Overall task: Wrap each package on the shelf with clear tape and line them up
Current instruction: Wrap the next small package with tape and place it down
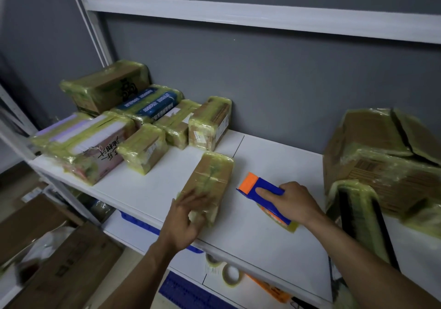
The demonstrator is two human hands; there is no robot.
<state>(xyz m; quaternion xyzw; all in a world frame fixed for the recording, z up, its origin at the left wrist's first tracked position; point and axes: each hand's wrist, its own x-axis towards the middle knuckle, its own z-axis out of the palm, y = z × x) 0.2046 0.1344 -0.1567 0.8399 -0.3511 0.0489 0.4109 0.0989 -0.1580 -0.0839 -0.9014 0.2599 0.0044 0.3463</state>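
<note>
Gripping a taped box (210, 177) at its near end is the left hand (185, 222); the right hand (294, 201) clasps the tape dispenser (265, 185).

This is a parcel storeroom or packing room. White metal shelving (262, 17) stands against a grey wall (286, 81). Beyond the left hand (186, 218), which holds one parcel (210, 179), more tape-wrapped parcels (143, 141) crowd the shelf board (262, 160). Larger wrapped cartons (372, 146) sit right of the right hand (293, 203), which grips a tape dispenser (262, 183). Below both hands lie spare tape rolls (231, 275) and blue crates (181, 292); plain cardboard boxes (71, 261) stand on the floor, lower left.
</note>
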